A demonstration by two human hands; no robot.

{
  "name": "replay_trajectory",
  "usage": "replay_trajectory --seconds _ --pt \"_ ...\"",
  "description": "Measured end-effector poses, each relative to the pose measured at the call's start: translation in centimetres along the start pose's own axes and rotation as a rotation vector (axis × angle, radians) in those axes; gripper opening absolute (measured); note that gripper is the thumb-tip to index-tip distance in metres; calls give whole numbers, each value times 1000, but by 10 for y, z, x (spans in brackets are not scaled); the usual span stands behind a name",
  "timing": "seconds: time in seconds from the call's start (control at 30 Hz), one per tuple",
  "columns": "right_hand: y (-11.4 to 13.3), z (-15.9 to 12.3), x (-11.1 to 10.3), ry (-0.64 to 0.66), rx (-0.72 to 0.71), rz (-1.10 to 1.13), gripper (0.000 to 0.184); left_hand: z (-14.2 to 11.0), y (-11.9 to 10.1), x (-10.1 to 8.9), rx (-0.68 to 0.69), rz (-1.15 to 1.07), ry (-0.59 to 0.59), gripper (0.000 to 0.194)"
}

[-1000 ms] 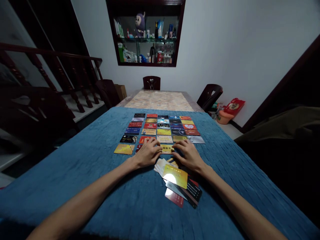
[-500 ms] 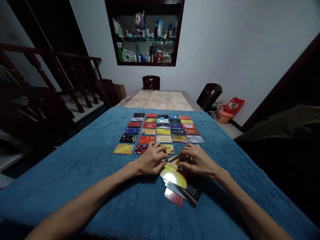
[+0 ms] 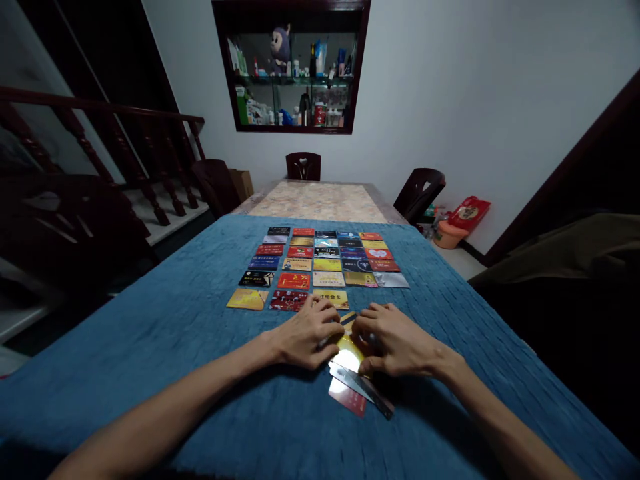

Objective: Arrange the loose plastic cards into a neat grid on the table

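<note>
A loose pile of plastic cards lies on the blue cloth between my hands. My left hand (image 3: pixel 311 333) is curled against the pile's left edge, thumb and fingers closed on it. From the right, my right hand (image 3: pixel 397 341) closes over the same pile with bent fingers. A shiny yellow card (image 3: pixel 349 359) shows between them, and a card with a dark stripe (image 3: pixel 349 319) pokes out above. Below, a grey-and-black card (image 3: pixel 364 387) and a red card (image 3: pixel 347 398) fan out. Just beyond my left fingertips is a gold card (image 3: pixel 331 298) with dark lettering.
Several cards in rows cover the cloth ahead, among them a yellow card (image 3: pixel 247 299) and a silver card (image 3: pixel 391 279). The blue cloth (image 3: pixel 165 327) drapes the near table. Dark chairs (image 3: pixel 419 193) stand around it, with an orange tub (image 3: pixel 450 235) on the floor at right.
Both hands have moved slightly nearer to me and closer around the pile. The right hand now covers more of the yellow and black cards. The laid-out rows look the same.
</note>
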State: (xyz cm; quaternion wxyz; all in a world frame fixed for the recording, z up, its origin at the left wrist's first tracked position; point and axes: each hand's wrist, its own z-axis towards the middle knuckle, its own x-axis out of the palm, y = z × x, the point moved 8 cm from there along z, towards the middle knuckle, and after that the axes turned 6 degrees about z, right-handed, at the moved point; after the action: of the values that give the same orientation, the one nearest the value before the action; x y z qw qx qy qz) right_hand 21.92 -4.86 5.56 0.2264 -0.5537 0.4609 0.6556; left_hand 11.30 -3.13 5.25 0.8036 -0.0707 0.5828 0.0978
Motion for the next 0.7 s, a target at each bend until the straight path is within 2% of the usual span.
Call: replay_trajectory --seconds 0.4,0.7 --pt "-22 0 -3 20 143 -37 34 0 -11 -2 86 40 -20 20" --pt "-39 2 -6 -56 203 -82 25 0 -22 -4 187 -50 -18 11"
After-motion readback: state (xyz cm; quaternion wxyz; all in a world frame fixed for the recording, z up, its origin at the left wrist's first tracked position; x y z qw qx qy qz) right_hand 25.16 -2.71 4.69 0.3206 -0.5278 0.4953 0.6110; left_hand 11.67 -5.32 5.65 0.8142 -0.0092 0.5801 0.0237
